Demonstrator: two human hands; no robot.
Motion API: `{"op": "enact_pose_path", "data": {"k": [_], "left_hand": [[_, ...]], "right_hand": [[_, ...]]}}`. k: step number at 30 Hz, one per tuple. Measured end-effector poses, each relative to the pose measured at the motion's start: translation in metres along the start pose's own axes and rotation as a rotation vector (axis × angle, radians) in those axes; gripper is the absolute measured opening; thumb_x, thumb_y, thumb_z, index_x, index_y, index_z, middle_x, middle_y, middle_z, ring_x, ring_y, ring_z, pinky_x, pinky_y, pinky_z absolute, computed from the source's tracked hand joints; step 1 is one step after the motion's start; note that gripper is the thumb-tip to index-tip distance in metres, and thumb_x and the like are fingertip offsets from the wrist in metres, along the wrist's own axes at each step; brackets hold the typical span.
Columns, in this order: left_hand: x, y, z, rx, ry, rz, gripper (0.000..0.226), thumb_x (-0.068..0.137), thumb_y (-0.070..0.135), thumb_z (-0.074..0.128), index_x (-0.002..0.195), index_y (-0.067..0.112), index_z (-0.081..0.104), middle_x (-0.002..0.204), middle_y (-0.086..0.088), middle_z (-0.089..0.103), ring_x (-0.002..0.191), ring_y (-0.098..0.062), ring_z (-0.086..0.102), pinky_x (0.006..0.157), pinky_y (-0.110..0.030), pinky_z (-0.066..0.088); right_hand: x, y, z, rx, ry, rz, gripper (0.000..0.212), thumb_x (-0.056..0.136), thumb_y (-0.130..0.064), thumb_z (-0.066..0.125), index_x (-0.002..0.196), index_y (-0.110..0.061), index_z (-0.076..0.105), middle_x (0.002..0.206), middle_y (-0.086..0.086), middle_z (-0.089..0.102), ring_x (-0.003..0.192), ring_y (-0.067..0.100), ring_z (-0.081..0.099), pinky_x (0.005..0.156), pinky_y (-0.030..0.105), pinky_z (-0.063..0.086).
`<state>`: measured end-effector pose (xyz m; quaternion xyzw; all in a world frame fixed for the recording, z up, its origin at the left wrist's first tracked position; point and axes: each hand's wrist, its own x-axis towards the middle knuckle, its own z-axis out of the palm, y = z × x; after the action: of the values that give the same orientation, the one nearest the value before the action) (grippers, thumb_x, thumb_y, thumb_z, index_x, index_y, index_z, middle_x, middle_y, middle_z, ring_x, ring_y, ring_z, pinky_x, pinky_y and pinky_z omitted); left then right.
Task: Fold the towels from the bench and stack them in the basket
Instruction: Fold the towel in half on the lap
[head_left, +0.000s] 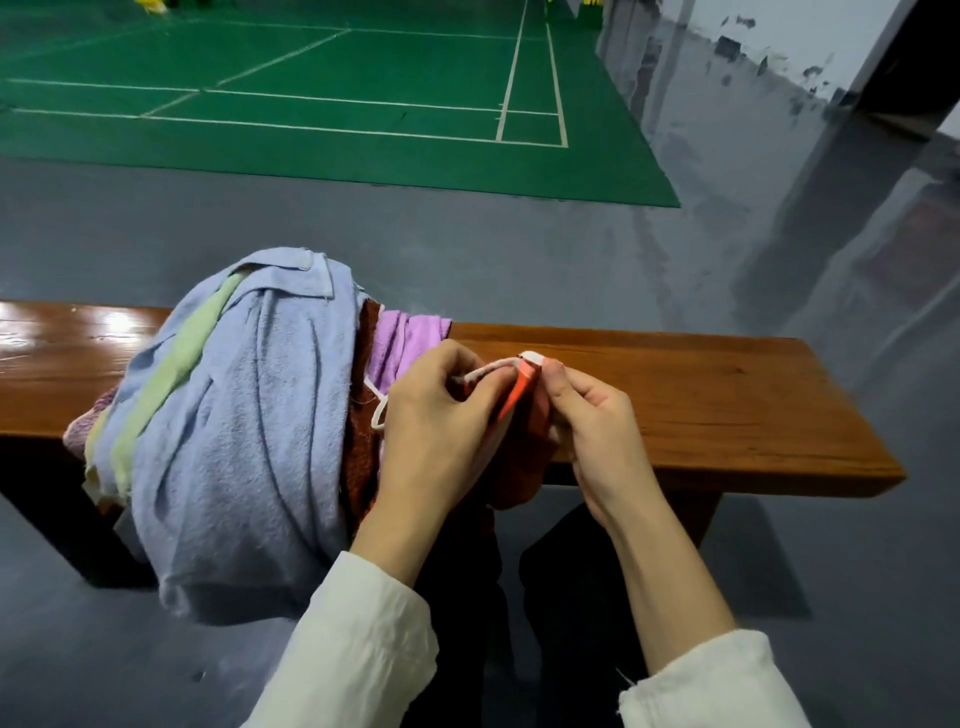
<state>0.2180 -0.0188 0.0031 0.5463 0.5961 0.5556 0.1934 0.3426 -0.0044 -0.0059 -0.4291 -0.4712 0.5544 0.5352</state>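
Observation:
A heap of towels lies on the wooden bench: a big light-blue towel with a pale green stripe on top, a purple towel behind it, and a dark red-brown towel underneath. My left hand and my right hand both pinch the white-trimmed edge of an orange-red towel just above the bench's front edge. Its lower part hangs between my hands. No basket is in view.
The bench runs across the view, its right half bare and glossy. Grey floor surrounds it, and a green court mat with white lines lies beyond. My dark-trousered legs stand below the bench edge.

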Motion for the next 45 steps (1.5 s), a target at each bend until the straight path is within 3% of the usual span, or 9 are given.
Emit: {"op": "enact_pose_path", "data": {"k": [3, 6, 13, 17, 25, 35, 38, 42, 45], "left_hand": [[0.0, 0.004, 0.006, 0.027, 0.026, 0.008, 0.032, 0.079, 0.03, 0.076, 0.066, 0.009, 0.055, 0.056, -0.003, 0.057, 0.053, -0.007, 0.047, 0.058, -0.029, 0.043], [0.001, 0.006, 0.012, 0.09, 0.058, 0.027, 0.034, 0.078, 0.031, 0.074, 0.065, 0.009, 0.052, 0.053, -0.002, 0.053, 0.05, -0.007, 0.043, 0.053, -0.024, 0.038], [0.014, -0.018, 0.005, 0.264, -0.183, 0.211, 0.048, 0.072, 0.06, 0.063, 0.062, 0.014, 0.055, 0.068, 0.007, 0.054, 0.08, -0.013, 0.046, 0.073, -0.033, 0.034], [0.029, -0.04, -0.009, 0.1, -0.43, 0.117, 0.054, 0.073, 0.061, 0.062, 0.067, 0.009, 0.05, 0.058, 0.0, 0.046, 0.058, -0.005, 0.04, 0.058, -0.033, 0.035], [0.042, -0.062, -0.037, 0.282, -0.464, 0.101, 0.057, 0.082, 0.052, 0.066, 0.051, 0.015, 0.035, 0.05, 0.006, 0.024, 0.047, -0.008, 0.024, 0.047, -0.024, 0.02], [0.056, -0.07, -0.085, 0.538, -0.285, 0.144, 0.065, 0.078, 0.075, 0.024, 0.07, 0.024, 0.062, 0.065, 0.007, 0.06, 0.07, -0.013, 0.057, 0.072, -0.037, 0.041], [0.064, -0.062, -0.095, 0.545, -0.195, 0.306, 0.032, 0.086, 0.058, 0.033, 0.066, 0.036, 0.046, 0.074, 0.011, 0.051, 0.075, -0.014, 0.052, 0.069, -0.039, 0.041], [0.074, -0.04, -0.103, 0.484, -0.045, 0.45, 0.016, 0.09, 0.032, 0.064, 0.09, 0.015, 0.062, 0.079, 0.006, 0.056, 0.069, -0.021, 0.056, 0.064, -0.036, 0.045], [0.075, -0.02, -0.108, 0.527, 0.043, 0.417, 0.03, 0.082, 0.02, 0.073, 0.104, 0.011, 0.055, 0.075, 0.004, 0.059, 0.065, -0.022, 0.055, 0.06, -0.036, 0.047]], "right_hand": [[-0.001, -0.002, -0.001, 0.042, -0.052, 0.043, 0.037, 0.089, -0.037, 0.049, 0.105, -0.011, 0.07, 0.105, 0.01, 0.072, 0.103, 0.02, 0.066, 0.088, 0.031, 0.053], [-0.005, -0.006, -0.001, 0.032, -0.115, -0.012, 0.037, 0.082, -0.04, 0.053, 0.1, -0.012, 0.071, 0.089, 0.0, 0.074, 0.085, 0.008, 0.068, 0.074, 0.02, 0.054], [0.01, 0.002, -0.011, -0.027, 0.17, -0.023, 0.028, 0.102, -0.018, 0.042, 0.1, -0.009, 0.068, 0.082, 0.004, 0.067, 0.072, 0.008, 0.06, 0.066, 0.019, 0.049], [0.03, -0.007, -0.016, 0.042, 0.312, -0.028, 0.032, 0.104, -0.018, 0.036, 0.099, -0.002, 0.063, 0.084, 0.006, 0.063, 0.073, 0.01, 0.059, 0.068, 0.019, 0.048], [0.072, -0.056, -0.009, 0.032, 0.387, -0.183, 0.036, 0.104, -0.017, 0.036, 0.071, -0.017, 0.051, 0.067, -0.001, 0.05, 0.057, 0.005, 0.046, 0.054, 0.015, 0.04], [0.07, -0.08, -0.035, -0.137, 0.478, -0.333, 0.033, 0.102, -0.014, 0.04, 0.071, -0.02, 0.049, 0.068, -0.009, 0.048, 0.062, 0.001, 0.042, 0.062, 0.02, 0.036], [0.058, -0.08, -0.043, -0.135, 0.523, -0.338, 0.031, 0.102, -0.013, 0.042, 0.073, -0.021, 0.052, 0.07, -0.009, 0.051, 0.06, -0.001, 0.046, 0.062, 0.016, 0.038], [0.048, -0.08, -0.055, -0.101, 0.595, -0.348, 0.02, 0.102, -0.016, 0.043, 0.089, -0.015, 0.058, 0.075, -0.01, 0.054, 0.066, -0.001, 0.047, 0.062, 0.012, 0.04], [0.045, -0.08, -0.064, -0.101, 0.626, -0.34, 0.017, 0.101, -0.018, 0.044, 0.102, -0.014, 0.061, 0.08, -0.012, 0.056, 0.072, -0.001, 0.049, 0.067, 0.014, 0.042]]}}
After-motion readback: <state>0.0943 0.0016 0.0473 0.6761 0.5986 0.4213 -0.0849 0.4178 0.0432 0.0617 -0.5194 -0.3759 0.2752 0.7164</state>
